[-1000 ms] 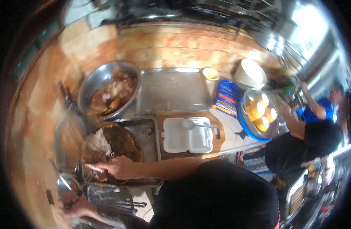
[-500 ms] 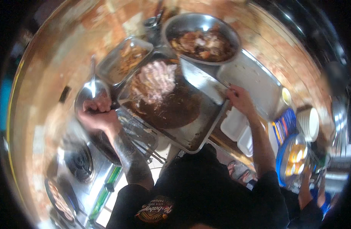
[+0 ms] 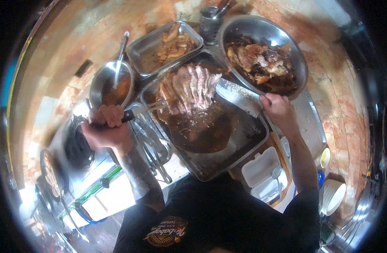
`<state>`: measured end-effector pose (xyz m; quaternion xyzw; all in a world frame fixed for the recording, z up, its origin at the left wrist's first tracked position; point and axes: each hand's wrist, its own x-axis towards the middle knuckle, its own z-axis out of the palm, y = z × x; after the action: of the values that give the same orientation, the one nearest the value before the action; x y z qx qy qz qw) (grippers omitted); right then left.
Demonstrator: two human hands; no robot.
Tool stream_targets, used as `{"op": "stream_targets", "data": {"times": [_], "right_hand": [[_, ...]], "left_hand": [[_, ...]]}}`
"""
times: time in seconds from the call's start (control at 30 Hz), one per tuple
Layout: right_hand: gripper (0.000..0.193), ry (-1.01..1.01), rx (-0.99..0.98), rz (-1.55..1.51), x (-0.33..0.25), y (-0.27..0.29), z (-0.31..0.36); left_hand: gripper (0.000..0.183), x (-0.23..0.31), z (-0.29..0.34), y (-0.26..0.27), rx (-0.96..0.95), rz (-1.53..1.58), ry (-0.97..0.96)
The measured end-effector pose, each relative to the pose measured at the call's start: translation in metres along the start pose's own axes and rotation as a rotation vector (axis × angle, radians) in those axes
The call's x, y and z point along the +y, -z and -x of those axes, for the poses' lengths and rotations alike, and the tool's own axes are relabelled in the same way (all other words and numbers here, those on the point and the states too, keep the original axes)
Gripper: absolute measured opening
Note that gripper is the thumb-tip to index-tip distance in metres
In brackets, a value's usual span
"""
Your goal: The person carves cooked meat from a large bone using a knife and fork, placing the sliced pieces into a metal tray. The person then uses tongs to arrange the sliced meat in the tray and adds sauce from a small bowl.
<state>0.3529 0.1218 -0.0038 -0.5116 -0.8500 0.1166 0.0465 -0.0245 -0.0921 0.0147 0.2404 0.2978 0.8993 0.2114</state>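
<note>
At the centre of the counter, tray: a large steel tray (image 3: 244,147) is lying at a slant, carrying a dark round board (image 3: 206,130).
Far right, bowl: a wide metal bowl (image 3: 286,46) is holding browned meat pieces, just beyond the tray.
Far left, pan: a rectangular steel pan (image 3: 147,52) is holding chopped scraps; a small pot (image 3: 101,82) with a ladle is sitting left of it.
Meat: a sliced slab of roast meat (image 3: 189,86) is resting on the far part of the board.
Cleaver: the broad cleaver (image 3: 237,97) is lying against the meat's right side.
Right hand: the right hand (image 3: 277,110) is closing fully around the cleaver's handle.
Left hand: the left hand (image 3: 107,124) is gripping, fist tight, the black handle of a carving fork (image 3: 149,107) whose prongs are reaching the meat's left side.
Near right, box: a white foam box (image 3: 265,173) is lying open.
</note>
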Motion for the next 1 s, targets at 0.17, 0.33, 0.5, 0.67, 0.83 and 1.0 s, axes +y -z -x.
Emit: {"op": "stream_targets", "data": {"times": [0.17, 0.33, 0.5, 0.67, 0.83, 1.0], "right_hand": [[0.030, 0.019, -0.073, 0.084, -0.038, 0.013, -0.037], [0.031, 0.110, -0.087, 0.104, -0.059, 0.015, -0.065], [0.033, 0.106, -0.156, 0.087, -0.068, 0.009, -0.061], [0.033, 0.046, -0.097, -0.011, -0.065, -0.022, -0.043], [0.039, 0.022, -0.166, -0.206, -0.055, -0.053, -0.024], [0.039, 0.032, -0.107, -0.207, -0.048, -0.064, -0.004]], "left_hand": [[0.048, -0.013, -0.001, 0.004, -0.013, -0.018, -0.004], [0.051, -0.019, 0.004, -0.001, -0.131, -0.045, -0.054], [0.052, -0.016, 0.003, 0.002, -0.125, -0.059, -0.072], [0.054, -0.017, -0.008, 0.008, -0.172, 0.026, -0.013], [0.053, -0.020, -0.027, 0.011, -0.267, 0.124, 0.079], [0.051, -0.021, -0.043, 0.007, -0.364, 0.160, 0.169]]}}
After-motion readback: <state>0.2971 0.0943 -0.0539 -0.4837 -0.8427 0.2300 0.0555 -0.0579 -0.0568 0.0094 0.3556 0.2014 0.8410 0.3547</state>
